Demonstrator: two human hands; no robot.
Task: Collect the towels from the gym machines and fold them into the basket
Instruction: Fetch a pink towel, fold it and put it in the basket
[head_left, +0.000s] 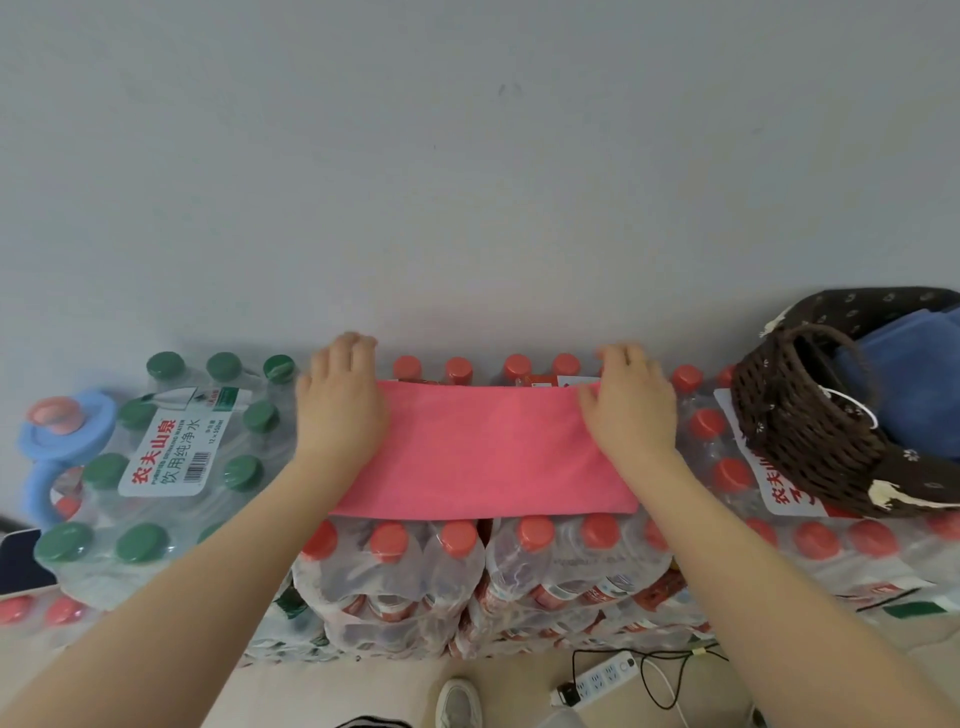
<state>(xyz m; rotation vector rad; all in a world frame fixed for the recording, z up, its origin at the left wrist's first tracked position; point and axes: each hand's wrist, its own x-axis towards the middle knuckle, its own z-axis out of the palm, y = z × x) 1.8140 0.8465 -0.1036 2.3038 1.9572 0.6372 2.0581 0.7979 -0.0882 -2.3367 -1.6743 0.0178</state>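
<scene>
Your left hand (340, 400) and right hand (631, 408) press flat, fingers spread, on the ends of the pink towel (480, 452), folded atop the bottle packs (467, 571). Uneven caps beneath may skew your fold; the basket (810, 431) sits tilted alongside.

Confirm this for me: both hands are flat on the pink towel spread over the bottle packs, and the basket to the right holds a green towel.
One detail is off. In the head view the left hand and right hand do lie flat on the ends of the pink towel over the bottle packs, but the towel in the basket on the right is blue, not green.
</scene>
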